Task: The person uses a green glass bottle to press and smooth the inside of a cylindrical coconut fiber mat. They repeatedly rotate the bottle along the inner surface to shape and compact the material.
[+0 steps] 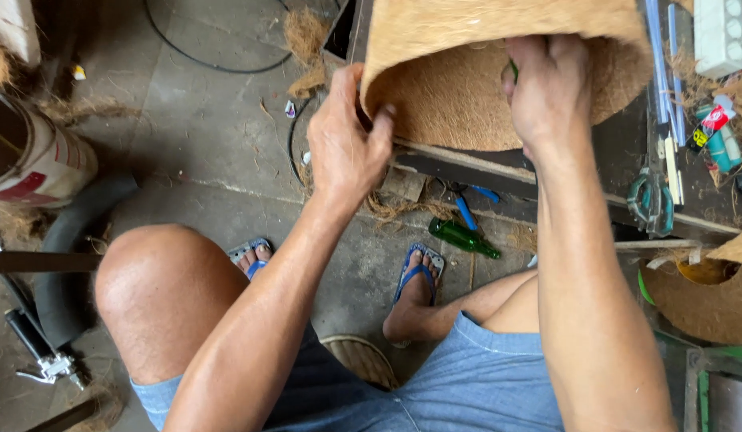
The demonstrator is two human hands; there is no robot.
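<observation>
Right hand (547, 88) fingers hidden inside coir pot (467, 88)

Two hands (351, 144), one green bottle (462, 238)

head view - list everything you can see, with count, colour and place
coir mat: one, brown, curled on the workbench, top centre
workbench: one, dark, upper right
glass bottle: one, green, on the floor under the bench
scissors: one pair, green handles, on the bench at right
pliers: one, blue handles, on the floor by the bottle
bucket: one, white and red, far left
hose: one, black, on the floor at left
sandals: two, blue, on the feet
left hand: grips the mat's left edge
right hand: reaches inside the curl, by something green
</observation>
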